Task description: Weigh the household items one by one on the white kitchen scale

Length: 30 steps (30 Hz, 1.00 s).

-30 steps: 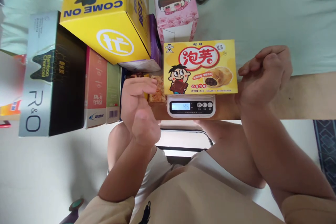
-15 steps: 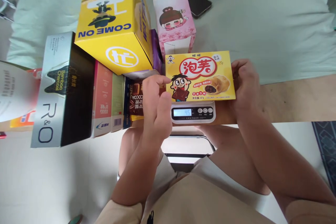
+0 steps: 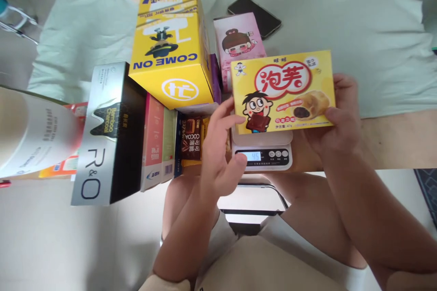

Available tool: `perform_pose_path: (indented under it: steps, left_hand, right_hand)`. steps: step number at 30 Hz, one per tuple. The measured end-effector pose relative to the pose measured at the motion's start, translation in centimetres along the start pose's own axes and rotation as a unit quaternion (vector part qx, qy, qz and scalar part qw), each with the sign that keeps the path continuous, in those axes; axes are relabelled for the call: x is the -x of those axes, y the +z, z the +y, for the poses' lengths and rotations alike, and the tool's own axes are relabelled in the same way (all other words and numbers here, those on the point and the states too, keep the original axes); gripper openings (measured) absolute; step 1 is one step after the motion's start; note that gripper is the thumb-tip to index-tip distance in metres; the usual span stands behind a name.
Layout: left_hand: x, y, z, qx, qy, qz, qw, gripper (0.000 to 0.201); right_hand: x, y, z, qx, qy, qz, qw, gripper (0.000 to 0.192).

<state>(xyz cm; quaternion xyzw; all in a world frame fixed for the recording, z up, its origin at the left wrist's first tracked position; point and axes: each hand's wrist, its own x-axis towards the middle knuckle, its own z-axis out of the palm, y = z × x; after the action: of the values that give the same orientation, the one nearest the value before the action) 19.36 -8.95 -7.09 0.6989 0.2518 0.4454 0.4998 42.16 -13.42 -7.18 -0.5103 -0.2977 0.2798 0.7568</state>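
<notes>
A yellow snack box (image 3: 283, 91) with a cartoon boy and a pastry picture is held just above a small white kitchen scale (image 3: 262, 152), tilted up at its right end. My right hand (image 3: 341, 120) grips the box's right end, thumb on its front. My left hand (image 3: 218, 150) hovers open at the box's left edge, its fingertips close to the box and its thumb near the scale's display, which reads 45.
Left of the scale stand a big yellow "COME ON" carton (image 3: 170, 54), a black-and-silver "R&O" box (image 3: 109, 136), thin pink and green boxes (image 3: 159, 145) and a cocoa packet (image 3: 191, 138). Behind are a pink cartoon box (image 3: 239, 45), a black phone (image 3: 256, 16) and green cloth.
My right hand closed on the box's right end and raised it off the scale. My left hand opened and dropped toward the display. The view shifted, showing more of the table's far side.
</notes>
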Motion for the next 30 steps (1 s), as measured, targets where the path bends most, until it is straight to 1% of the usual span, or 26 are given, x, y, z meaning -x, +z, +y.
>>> perform_pose_path:
  steps: [2,4,6,8,11,14,16,19,20,25,30]
  left_hand:
    - [0.0,0.1,0.1,0.009,0.036,-0.008,0.999,0.059]
    - [0.0,0.0,0.2,0.012,0.055,0.003,0.998,0.058]
    - [0.1,-0.3,0.3,0.009,0.054,0.028,0.998,0.060]
    - [0.1,-0.8,0.3,0.002,0.049,0.054,0.997,0.062]
    - [0.3,-1.8,0.4,-0.010,0.041,0.066,0.997,0.062]
    - [0.6,-2.7,0.8,0.002,0.033,0.068,0.997,0.062]
    - [0.9,-3.1,1.1,0.020,0.023,0.073,0.997,0.062]
    - [1.0,-3.4,1.5,0.044,0.017,0.086,0.995,0.061]
    - [1.0,-3.4,1.6,0.050,0.018,0.091,0.994,0.061]
    - [0.9,-3.5,1.6,0.049,0.045,0.095,0.993,0.060]
    - [1.0,-3.3,1.5,0.037,0.063,0.094,0.993,0.060]
  right_hand:
    - [-0.8,0.7,-0.7,-0.012,-0.044,0.046,0.998,0.040]
    - [-2.3,1.5,-1.5,-0.045,-0.080,0.083,0.992,0.029]
    - [-4.0,2.5,-2.2,-0.084,-0.095,0.088,0.988,0.022]
    - [-5.5,3.9,-2.8,-0.110,-0.085,0.073,0.988,0.025]
    - [-7.0,6.2,-3.0,-0.120,-0.044,0.059,0.990,0.030]
    - [-7.7,8.2,-2.2,-0.113,-0.015,0.087,0.990,0.025]
    - [-8.0,8.9,-1.4,-0.109,-0.002,0.096,0.989,0.024]
    - [-8.3,9.1,-0.5,-0.099,0.017,0.096,0.990,0.022]
    - [-8.3,9.0,-0.4,-0.092,0.026,0.096,0.991,0.024]
    - [-8.4,8.1,-0.1,-0.003,0.085,0.081,0.993,0.054]
    - [-8.8,6.7,0.0,0.061,0.105,0.065,0.990,0.061]
